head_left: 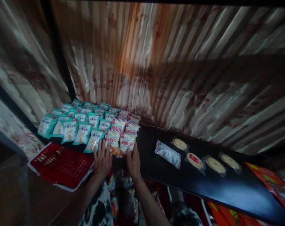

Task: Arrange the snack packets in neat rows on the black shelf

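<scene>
My left hand (102, 159) lies with its fingers stretched out at the left front of the snack bags, over the lower edge of a teal snack bag (95, 140) and against a white-and-orange snack bag (112, 141). At the right side of the front row, my right hand (133, 160) rests with extended fingers against another white-and-orange snack bag (127, 142). Those two white-and-orange bags stand side by side between my hands. More bags of this kind line up behind them. Several rows of teal bags fill the shelf's left end.
The black shelf (154, 179) runs to the right, bearing a striped-edge bag (168, 153) lying flat, several wrapped round pastries (194, 161) and orange packets (271, 182). A red basket (62, 166) stands at the lower left. Corrugated sheeting (180, 69) rises behind. Packaged snacks (124, 201) sit below.
</scene>
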`<action>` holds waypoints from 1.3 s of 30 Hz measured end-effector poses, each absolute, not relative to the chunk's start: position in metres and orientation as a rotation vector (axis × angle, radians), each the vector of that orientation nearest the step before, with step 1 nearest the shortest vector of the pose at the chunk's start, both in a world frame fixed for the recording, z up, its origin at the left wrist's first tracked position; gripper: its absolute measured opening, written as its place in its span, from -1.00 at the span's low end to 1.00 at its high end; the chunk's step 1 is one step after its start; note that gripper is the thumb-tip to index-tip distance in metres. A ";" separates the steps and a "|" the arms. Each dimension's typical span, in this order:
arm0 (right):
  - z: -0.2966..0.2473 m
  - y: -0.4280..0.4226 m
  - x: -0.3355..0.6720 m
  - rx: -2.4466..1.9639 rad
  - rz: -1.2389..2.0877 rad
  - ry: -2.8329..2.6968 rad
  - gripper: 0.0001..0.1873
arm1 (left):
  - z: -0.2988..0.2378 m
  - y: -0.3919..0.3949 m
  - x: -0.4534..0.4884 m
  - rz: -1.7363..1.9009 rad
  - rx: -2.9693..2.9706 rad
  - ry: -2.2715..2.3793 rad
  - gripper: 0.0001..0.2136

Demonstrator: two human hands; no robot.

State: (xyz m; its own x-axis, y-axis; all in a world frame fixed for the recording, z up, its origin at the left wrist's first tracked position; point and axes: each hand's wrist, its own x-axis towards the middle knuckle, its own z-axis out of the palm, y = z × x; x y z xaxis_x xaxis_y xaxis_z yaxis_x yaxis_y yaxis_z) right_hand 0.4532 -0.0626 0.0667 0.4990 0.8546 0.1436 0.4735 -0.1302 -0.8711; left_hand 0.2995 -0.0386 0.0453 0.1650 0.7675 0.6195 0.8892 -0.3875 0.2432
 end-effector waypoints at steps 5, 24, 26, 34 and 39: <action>0.064 -0.075 0.458 -1.762 0.439 -1.118 -0.24 | 0.044 -0.046 0.300 -1.069 -2.242 -1.563 -0.54; 0.060 -0.149 0.479 -1.675 0.371 -1.311 -0.50 | 0.011 -0.139 0.374 -0.928 -2.800 -1.019 -0.43; 0.059 -0.160 0.481 -1.645 0.325 -1.387 -0.54 | 0.004 -0.146 0.382 -0.916 -2.810 -1.056 -0.43; 0.014 -0.213 0.484 -1.624 0.258 -1.569 -0.53 | -0.024 -0.177 0.378 -0.558 -2.960 -1.230 -0.51; -0.015 -0.232 0.485 -1.914 0.558 -1.491 -0.53 | -0.030 -0.184 0.364 -0.151 -2.985 -1.756 -0.56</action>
State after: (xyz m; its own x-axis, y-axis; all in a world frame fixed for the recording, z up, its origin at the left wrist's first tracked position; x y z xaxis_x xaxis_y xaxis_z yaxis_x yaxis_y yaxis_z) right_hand 0.4851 -0.2315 -0.0155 0.2658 0.9625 0.0540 0.6903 -0.1509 -0.7076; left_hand 0.3640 -0.1837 -0.0296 0.4962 0.8637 -0.0885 0.8358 -0.4477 0.3179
